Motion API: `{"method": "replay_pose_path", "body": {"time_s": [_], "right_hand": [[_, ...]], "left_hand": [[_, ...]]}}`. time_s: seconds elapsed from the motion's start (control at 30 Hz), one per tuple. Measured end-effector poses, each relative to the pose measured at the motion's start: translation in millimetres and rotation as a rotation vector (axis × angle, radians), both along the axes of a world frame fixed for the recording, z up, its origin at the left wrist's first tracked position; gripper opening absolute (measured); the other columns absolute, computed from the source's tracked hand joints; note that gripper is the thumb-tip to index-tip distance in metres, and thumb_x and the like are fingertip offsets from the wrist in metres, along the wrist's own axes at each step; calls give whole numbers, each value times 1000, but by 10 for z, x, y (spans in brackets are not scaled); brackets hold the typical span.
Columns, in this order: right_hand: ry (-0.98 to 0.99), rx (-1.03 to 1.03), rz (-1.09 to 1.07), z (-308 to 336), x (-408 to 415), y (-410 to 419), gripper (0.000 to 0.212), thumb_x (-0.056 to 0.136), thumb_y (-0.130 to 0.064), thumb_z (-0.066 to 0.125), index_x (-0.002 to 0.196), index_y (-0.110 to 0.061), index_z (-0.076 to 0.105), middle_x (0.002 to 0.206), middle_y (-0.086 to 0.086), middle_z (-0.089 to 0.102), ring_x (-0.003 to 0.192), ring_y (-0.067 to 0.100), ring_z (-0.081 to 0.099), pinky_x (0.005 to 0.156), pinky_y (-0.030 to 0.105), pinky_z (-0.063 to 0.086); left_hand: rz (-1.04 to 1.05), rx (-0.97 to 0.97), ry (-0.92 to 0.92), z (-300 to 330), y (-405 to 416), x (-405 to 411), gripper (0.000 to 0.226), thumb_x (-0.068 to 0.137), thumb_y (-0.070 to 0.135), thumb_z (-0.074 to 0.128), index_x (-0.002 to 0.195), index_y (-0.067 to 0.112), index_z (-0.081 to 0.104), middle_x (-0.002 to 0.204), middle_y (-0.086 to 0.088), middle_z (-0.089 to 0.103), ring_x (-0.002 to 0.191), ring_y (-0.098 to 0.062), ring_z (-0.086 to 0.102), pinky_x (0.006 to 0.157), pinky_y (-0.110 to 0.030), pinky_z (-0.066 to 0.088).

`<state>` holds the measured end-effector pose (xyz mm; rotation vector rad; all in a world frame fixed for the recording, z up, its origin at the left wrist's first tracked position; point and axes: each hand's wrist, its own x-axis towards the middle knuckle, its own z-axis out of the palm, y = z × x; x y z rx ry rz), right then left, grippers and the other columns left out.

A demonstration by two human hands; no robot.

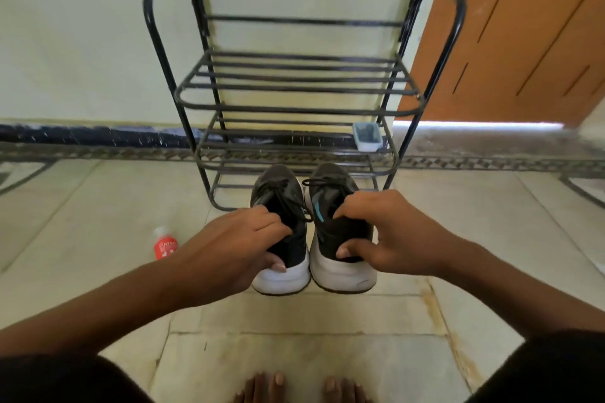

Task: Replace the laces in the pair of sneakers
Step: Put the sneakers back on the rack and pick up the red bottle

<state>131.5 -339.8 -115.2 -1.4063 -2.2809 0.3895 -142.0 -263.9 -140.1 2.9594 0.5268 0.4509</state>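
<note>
On the tiled floor [294, 337], left hand [226, 252] fingers grip the left sneaker [281, 275]; right hand [393, 239] fingers clasp the right sneaker [343, 275]

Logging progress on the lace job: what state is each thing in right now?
Left sneaker: laced, gripped at heel by left hand.
Right sneaker: laced, gripped at heel by right hand.
Rack: upright, top shelves bare.
Tub: open.
Bottle: on floor.

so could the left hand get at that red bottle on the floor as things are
Probably yes, once it lets go: the left hand is gripping the left sneaker, but the red bottle stands just beside that forearm on bare floor with nothing between.
</note>
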Motion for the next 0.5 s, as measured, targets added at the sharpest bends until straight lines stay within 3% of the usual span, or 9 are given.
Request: {"method": "replay_pose_path", "body": {"time_s": [0.13, 0.3, 0.43, 0.5], "right_hand": [[29, 64, -13, 558, 54, -47, 21, 80, -24, 85, 97, -20, 74, 84, -10, 68, 77, 6, 62, 64, 20, 49], [44, 117, -75, 1045, 170, 35, 21, 80, -25, 85, 98, -25, 74, 84, -14, 68, 79, 4, 63, 64, 17, 49], [-8, 138, -113, 1239, 250, 313, 19, 80, -26, 84, 96, -23, 74, 81, -11, 68, 75, 4, 62, 62, 15, 46], [5, 141, -143, 1261, 328, 529, 18, 80, -25, 84, 94, -22, 73, 79, -11, 68, 74, 3, 62, 60, 14, 44]], "left_hand": [[0, 42, -30, 573, 15, 25, 18, 96, 27, 66, 112, 20, 63, 99, 13, 55, 88, -3, 41, 69, -27, 44], [56, 57, -69, 1053, 112, 114, 23, 98, 24, 67, 119, 20, 61, 102, 18, 48, 93, -3, 46, 78, -27, 46], [97, 14, -112, 1212, 385, 278, 24, 97, 20, 67, 120, 21, 61, 103, 19, 50, 93, 5, 43, 79, -17, 40], [116, -5, -117, 1225, 625, 393, 26, 95, 22, 65, 121, 19, 61, 107, 13, 55, 97, -2, 48, 83, -25, 45]]}}
